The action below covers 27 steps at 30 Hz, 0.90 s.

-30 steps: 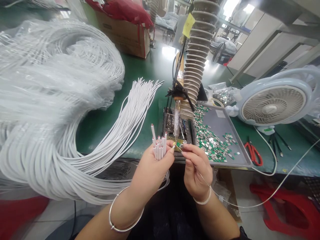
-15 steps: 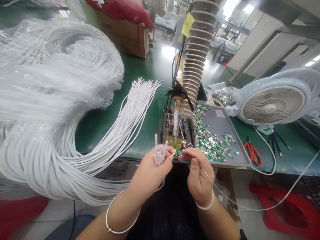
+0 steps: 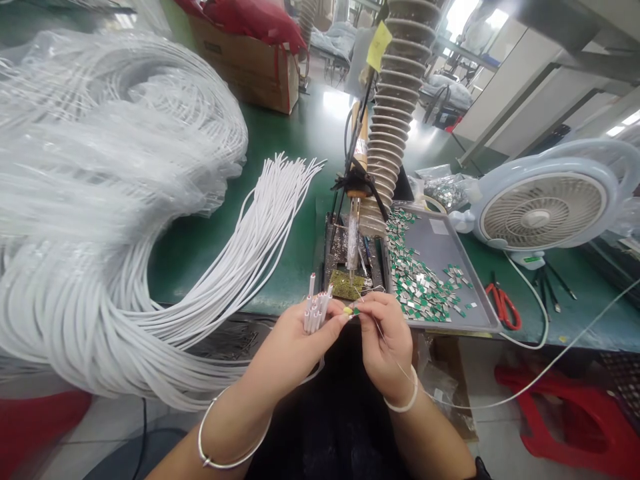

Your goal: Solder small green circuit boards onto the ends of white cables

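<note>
In my left hand, a bunch of short-looking white cable ends stands upright, and the thumb and forefinger pinch one more cable tip. At that tip sits a small green circuit board, with something yellow beside it. My right hand is closed, its thumb and fingertips pinching at the board's right side. A thin wire passes through the right hand and trails over the wrist to the right. Just beyond the hands, a soldering iron is fixed tip-down above a yellowish sponge.
A grey tray with many green-and-silver boards lies to the right, beside red-handled cutters and a fan. White cables cover the left. A ribbed hose hangs behind the iron. A cardboard box stands farther back.
Both hands have shifted slightly left. My right fingers, more stretched before, have curled in and closed at the small green board.
</note>
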### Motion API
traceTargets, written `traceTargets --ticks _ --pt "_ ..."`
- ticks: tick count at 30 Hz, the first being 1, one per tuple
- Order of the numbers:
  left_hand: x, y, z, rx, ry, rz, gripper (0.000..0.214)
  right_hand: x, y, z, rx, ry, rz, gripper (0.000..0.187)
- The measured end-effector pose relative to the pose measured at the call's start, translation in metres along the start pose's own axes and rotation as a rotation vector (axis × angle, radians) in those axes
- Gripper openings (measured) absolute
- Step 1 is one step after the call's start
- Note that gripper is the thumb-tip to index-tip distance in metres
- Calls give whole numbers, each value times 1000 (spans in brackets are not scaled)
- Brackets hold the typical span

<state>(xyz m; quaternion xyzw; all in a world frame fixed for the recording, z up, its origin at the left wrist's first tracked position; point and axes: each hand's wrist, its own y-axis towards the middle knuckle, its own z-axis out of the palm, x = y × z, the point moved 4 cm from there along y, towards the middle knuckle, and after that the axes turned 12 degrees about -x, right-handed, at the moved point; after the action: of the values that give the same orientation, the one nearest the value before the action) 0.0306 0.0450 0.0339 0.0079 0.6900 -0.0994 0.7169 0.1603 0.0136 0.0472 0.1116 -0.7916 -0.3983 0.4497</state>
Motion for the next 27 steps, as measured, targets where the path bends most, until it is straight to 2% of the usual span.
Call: traceTargets --ticks 4,10,16,27 --pt "-3 1 4 15 -23 -35 14 2 -2 2 15 39 -23 27" --pt "-3 2 3 -64 -34 -35 15 -7 -10 -2 -76 117 119 33" --pt "-5 6 1 -133 -18 -26 8 -4 -4 -5 -69 92 6 27" --pt "-12 11 2 -161 -30 -15 8 -4 2 -2 -65 86 -38 27"
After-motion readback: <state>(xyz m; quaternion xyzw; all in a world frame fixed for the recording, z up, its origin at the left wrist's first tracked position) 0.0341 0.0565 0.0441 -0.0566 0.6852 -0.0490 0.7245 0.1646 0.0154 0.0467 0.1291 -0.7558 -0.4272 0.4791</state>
